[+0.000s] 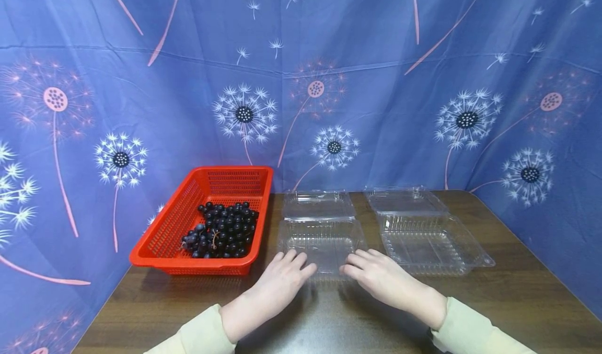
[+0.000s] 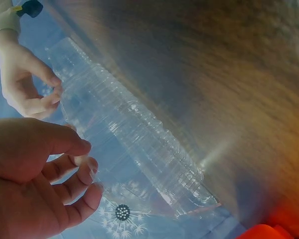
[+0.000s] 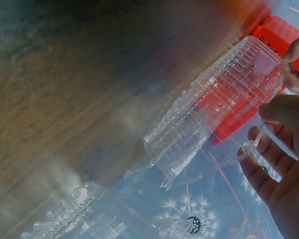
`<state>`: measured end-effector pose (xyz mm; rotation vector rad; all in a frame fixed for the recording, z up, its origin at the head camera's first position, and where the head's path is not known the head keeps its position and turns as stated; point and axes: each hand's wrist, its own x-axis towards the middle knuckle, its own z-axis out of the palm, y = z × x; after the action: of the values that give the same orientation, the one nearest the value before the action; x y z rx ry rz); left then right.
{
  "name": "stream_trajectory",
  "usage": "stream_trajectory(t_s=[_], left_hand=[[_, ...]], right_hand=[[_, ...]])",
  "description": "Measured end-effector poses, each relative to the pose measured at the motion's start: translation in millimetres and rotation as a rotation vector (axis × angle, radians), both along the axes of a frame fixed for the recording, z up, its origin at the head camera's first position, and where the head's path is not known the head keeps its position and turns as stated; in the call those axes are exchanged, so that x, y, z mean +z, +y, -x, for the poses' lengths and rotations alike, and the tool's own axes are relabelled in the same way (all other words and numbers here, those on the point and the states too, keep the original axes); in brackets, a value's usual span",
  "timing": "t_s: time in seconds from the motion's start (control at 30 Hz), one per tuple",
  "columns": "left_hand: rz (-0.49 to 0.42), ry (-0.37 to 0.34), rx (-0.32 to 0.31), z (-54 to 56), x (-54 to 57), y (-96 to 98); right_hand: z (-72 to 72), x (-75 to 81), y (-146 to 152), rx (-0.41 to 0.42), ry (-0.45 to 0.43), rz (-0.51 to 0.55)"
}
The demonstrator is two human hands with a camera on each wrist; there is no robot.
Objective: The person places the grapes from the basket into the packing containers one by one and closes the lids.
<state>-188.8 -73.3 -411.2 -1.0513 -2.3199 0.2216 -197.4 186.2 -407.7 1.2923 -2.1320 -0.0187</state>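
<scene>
In front of me an opened clear plastic clamshell box (image 1: 324, 247) lies on the table, its lid folded back toward the cloth. My left hand (image 1: 277, 283) pinches the near rim at its left corner, thumb on one side and fingers on the other. At the near right corner, my right hand (image 1: 388, 281) holds the same rim between thumb and fingers. The wrist views show the box's clear ribbed wall (image 2: 134, 134) beyond the fingertips. Both hands stay apart from each other.
A second opened clear box (image 1: 430, 247) stands to the right. On the left, a red plastic basket (image 1: 193, 262) contains dark grapes (image 1: 230, 228). The wooden table (image 1: 320, 322) ends at a blue dandelion-print cloth (image 1: 385, 108) behind and at both sides.
</scene>
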Motion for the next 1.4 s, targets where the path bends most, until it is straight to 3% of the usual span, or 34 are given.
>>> stream_trajectory(t_s=[0.53,1.03,1.4], left_hand=[[-0.002,-0.052,-0.049,-8.6,1.4,-1.6],[-0.015,-0.014,-0.074,-18.6,0.8,-4.2],[-0.032,-0.009,-0.094,-25.5,-0.1,-6.7]], right_hand=[[-8.7,-0.8,3,0.008,-0.017,-0.022],[-15.4,5.5,4,0.061,-0.046,-0.029],[-12.6,17.3,11,0.014,-0.131,0.068]])
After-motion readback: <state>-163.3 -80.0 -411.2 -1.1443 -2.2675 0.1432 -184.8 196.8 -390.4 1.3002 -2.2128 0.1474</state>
